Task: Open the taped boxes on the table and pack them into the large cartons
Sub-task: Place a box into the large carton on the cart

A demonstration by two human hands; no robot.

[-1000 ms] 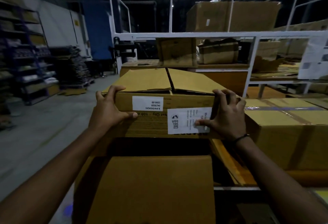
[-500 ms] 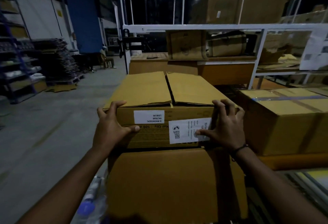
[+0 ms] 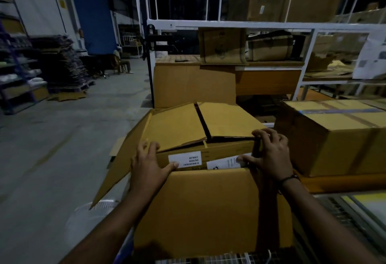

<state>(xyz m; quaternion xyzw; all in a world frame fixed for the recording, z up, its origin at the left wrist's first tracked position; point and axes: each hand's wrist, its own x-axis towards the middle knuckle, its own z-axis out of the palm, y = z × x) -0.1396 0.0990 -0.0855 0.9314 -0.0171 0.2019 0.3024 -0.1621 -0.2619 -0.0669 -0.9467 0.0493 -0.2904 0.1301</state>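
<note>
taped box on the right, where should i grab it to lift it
Probably its left and right faces, low near the bottom edges, one hand from each side. The taped box sits square on the table with its top sealed flat, so there is no flap or handle. The left hand and right hand both grip the opened box.
</note>
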